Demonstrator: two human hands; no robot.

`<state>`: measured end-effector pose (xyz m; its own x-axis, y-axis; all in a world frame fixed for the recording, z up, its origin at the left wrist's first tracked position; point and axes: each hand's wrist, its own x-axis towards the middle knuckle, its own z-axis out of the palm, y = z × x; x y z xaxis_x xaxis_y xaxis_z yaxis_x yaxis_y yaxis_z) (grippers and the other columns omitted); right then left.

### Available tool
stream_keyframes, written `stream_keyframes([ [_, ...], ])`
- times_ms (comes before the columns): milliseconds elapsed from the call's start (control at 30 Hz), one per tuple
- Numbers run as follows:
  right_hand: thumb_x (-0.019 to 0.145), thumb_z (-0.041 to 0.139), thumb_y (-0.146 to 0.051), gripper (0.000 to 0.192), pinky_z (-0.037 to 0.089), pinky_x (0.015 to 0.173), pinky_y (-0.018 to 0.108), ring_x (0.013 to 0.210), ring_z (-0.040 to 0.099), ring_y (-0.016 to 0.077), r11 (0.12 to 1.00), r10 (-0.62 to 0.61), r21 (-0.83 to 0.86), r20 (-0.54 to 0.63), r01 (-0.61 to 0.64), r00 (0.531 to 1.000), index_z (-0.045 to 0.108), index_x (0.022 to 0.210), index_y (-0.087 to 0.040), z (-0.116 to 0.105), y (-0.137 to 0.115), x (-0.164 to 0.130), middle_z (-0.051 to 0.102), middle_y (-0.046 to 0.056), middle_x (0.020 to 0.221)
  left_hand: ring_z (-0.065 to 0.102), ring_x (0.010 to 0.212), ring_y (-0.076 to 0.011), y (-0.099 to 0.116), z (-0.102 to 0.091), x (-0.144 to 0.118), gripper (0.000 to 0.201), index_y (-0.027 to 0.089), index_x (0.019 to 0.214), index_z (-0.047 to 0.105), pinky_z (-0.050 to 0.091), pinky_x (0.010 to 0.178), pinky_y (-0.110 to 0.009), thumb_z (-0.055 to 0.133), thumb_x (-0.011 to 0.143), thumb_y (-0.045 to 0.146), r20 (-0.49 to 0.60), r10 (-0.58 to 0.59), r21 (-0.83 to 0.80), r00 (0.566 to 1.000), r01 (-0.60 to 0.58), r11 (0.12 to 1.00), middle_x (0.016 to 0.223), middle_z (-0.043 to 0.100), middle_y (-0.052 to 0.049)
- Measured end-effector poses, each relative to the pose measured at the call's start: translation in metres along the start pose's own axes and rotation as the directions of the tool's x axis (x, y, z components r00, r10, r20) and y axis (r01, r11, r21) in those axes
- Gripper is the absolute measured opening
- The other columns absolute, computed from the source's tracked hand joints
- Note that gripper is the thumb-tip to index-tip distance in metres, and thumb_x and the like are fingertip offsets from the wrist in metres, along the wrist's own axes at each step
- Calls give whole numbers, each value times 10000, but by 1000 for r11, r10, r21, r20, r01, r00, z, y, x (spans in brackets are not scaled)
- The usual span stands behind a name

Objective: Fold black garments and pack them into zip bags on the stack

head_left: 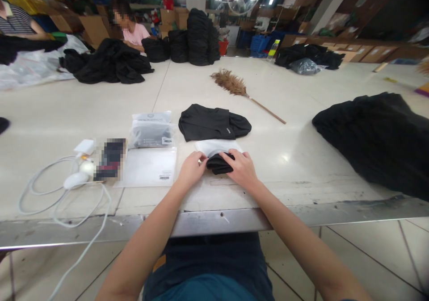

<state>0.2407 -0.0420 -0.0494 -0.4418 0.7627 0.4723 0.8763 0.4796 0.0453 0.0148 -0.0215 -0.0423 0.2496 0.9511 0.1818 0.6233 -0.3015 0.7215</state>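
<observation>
A small folded black garment [218, 163] lies at the near edge of the white table [301, 158], partly inside a clear plastic bag [216, 147]. My left hand [191, 169] pinches the bag's open edge on the garment's left. On the right, my right hand [241, 169] rests over the garment and grips it. Just beyond the bag lies another folded black garment [212, 123].
To the left lie a bagged garment [152, 131] on flat empty bags [149, 167], a phone [110, 159], and a white charger with cables [67, 180]. A feather duster [241, 89] lies mid-table. Black clothing piles sit right [378, 140] and far left [107, 62]. Two people sit at the far side.
</observation>
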Motion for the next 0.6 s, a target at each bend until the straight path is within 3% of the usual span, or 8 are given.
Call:
stream_keyframes([
  [133,856,598,-222,525,383,871,406,964,497,277,1000,-5,-11,-17,5,1000,567,1378,-274,7,1,-7,535,126,1128,628,872,-200,0,-1,-3,187,219,1039,675,483,814,-318,576,892,280,78,74,119,994,-83,989,1082,626,-83],
  [267,860,557,-180,572,402,827,406,914,483,277,999,-25,-30,18,26,1000,517,1428,-238,10,-1,-8,551,116,1014,583,1031,-247,0,-2,-3,204,213,1066,660,466,891,-342,570,886,245,144,186,208,972,-214,955,1065,619,-92],
  [433,891,471,-126,554,398,794,393,888,499,262,996,-77,-36,35,79,996,488,1442,-190,8,-7,-7,589,109,995,545,994,-273,9,-2,-2,165,191,981,652,448,849,-380,503,910,197,109,219,346,969,-244,906,1011,609,-119],
  [600,862,477,-77,439,375,721,386,853,496,262,996,-27,-89,28,30,999,623,1268,-162,0,-18,-3,600,114,934,534,1004,-255,15,1,-4,154,212,944,655,429,868,-377,503,916,210,37,264,346,964,-260,901,1035,615,-97],
])
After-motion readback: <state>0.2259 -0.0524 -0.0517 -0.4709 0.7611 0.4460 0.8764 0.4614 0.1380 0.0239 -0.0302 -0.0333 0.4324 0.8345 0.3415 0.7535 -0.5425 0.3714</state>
